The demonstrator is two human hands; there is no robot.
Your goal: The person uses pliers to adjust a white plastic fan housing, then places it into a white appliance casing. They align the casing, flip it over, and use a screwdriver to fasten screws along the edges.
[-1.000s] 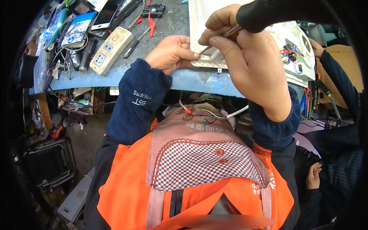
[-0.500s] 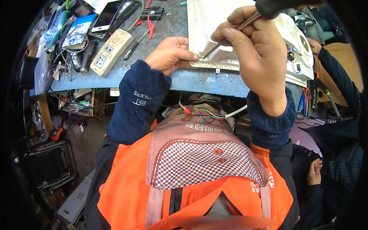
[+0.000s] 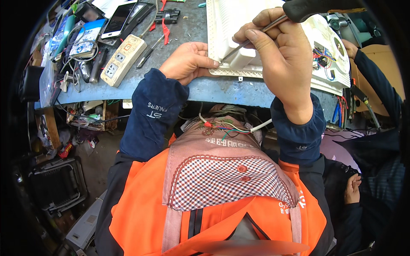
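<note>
A white plastic housing [image 3: 245,22] lies on the workbench in front of me, its near edge close to the bench's front. My left hand [image 3: 188,64] grips the housing's near left corner, thumb on top; its other fingertips are partly hidden. In my right hand [image 3: 284,62], the thumb and fingers close round the metal shaft of a black-handled tool [image 3: 267,27]. The shaft slants down to the left, its thin tip at the corner beside my left thumb. Whether the tip touches the plastic I cannot tell. Coloured wires [image 3: 326,57] show on the housing's right part.
To the left on the bench [image 3: 179,32] are a power strip [image 3: 124,59], a phone [image 3: 120,19], a slim pen-like tool [image 3: 149,52] and tangled cables. Another person's hand [image 3: 349,49] is at the right edge. Loose coloured wires [image 3: 232,128] hang before my apron.
My right hand has shifted slightly left with the tool, and its tip sits a little further left at the corner. My left hand keeps its grip on the housing.
</note>
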